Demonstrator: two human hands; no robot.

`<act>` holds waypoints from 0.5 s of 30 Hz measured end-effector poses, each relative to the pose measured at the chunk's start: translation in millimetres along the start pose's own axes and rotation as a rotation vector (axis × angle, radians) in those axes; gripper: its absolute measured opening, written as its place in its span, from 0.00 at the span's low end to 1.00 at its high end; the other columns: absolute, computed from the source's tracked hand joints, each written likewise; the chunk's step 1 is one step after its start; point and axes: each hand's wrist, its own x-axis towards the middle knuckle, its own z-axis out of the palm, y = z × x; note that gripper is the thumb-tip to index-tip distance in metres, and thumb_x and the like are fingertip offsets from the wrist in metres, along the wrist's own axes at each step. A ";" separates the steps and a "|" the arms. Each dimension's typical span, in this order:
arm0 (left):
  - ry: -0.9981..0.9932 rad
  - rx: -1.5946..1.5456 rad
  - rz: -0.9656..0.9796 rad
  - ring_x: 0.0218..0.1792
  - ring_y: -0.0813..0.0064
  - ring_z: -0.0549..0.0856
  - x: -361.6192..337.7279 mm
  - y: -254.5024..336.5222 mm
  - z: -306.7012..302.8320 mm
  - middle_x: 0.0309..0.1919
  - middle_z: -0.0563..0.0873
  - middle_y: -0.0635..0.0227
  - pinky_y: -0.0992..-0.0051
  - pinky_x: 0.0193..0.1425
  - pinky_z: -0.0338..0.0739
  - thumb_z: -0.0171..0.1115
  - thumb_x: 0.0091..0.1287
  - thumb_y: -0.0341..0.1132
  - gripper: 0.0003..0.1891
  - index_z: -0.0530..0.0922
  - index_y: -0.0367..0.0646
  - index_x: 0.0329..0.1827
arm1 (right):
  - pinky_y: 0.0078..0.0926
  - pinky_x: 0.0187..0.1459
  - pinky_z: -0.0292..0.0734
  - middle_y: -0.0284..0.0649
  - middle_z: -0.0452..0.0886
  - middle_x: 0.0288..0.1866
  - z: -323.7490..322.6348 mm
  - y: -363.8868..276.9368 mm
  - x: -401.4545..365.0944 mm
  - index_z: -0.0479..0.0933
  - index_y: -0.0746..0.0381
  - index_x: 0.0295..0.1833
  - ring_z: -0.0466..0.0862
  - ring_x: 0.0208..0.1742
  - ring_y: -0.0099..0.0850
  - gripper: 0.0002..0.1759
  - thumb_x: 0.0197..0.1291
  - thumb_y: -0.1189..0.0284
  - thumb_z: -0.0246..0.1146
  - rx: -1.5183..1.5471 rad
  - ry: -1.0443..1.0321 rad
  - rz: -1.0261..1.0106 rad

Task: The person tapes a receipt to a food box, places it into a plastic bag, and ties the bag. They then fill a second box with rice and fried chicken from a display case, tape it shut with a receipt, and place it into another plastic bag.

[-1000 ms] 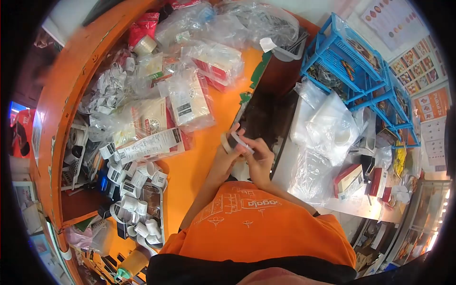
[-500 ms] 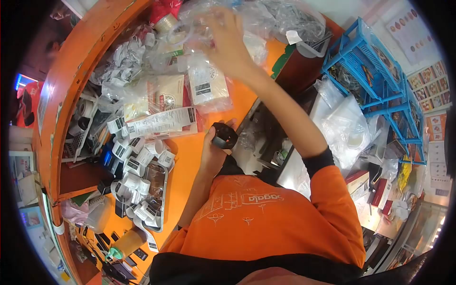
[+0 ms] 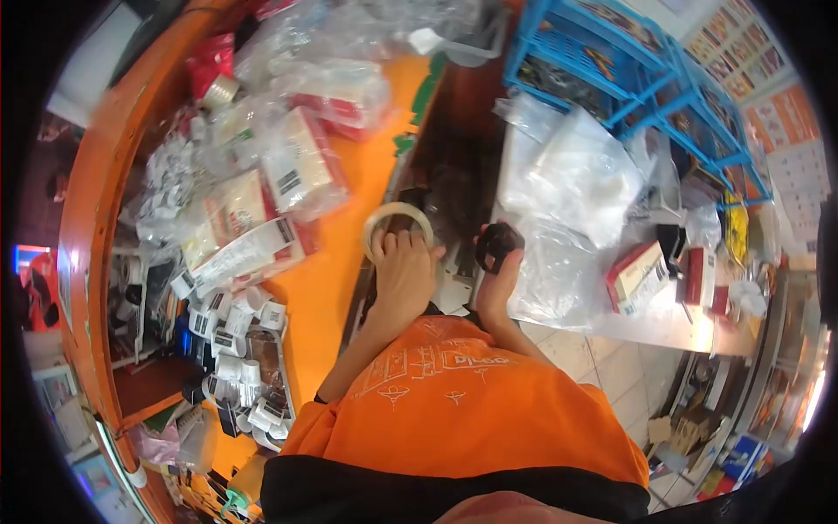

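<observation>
My left hand (image 3: 403,272) grips a ring of clear tape (image 3: 397,229) by its lower edge and holds it upright over the edge of the orange counter (image 3: 327,288). My right hand (image 3: 497,278) is raised beside it, closed around a small black object (image 3: 500,242). The two hands are close together but apart, just in front of my orange shirt. What the black object is cannot be made out.
Packaged boxes in clear bags (image 3: 292,166) and labelled white rolls on a metal tray (image 3: 253,349) crowd the counter's left side. Crumpled plastic bags (image 3: 576,183) lie to the right, below blue wire racks (image 3: 628,70). Red-and-white boxes (image 3: 637,275) sit on the right worktop.
My right arm has come back from the bags at the far side. The black object is now in my right hand, and my left hand now holds the tape ring. The view has swung right.
</observation>
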 end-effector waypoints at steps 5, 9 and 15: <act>-0.454 -0.718 0.074 0.21 0.58 0.81 30.2 70.2 -8.8 0.17 0.80 0.60 0.64 0.29 0.72 0.49 0.73 0.42 0.24 0.78 0.40 0.18 | 0.37 0.64 0.70 0.42 0.74 0.56 -50.6 -46.1 11.0 0.64 0.64 0.65 0.76 0.62 0.38 0.38 0.69 0.40 0.42 0.146 -0.108 -0.125; -0.043 -0.777 0.578 0.20 0.56 0.78 37.5 136.1 26.9 0.15 0.76 0.61 0.63 0.28 0.68 0.55 0.67 0.45 0.22 0.75 0.42 0.15 | 0.40 0.61 0.71 0.39 0.73 0.51 -108.4 -93.9 17.2 0.64 0.62 0.63 0.76 0.61 0.44 0.37 0.66 0.40 0.48 0.178 -0.140 -0.219; 0.288 -1.655 0.002 0.53 0.65 0.77 31.7 287.6 84.5 0.53 0.76 0.60 0.65 0.51 0.71 0.48 0.72 0.52 0.22 0.71 0.41 0.54 | 0.39 0.52 0.69 0.45 0.72 0.51 -211.9 -183.5 27.4 0.65 0.64 0.59 0.74 0.49 0.41 0.41 0.59 0.38 0.57 -0.296 -0.126 -0.274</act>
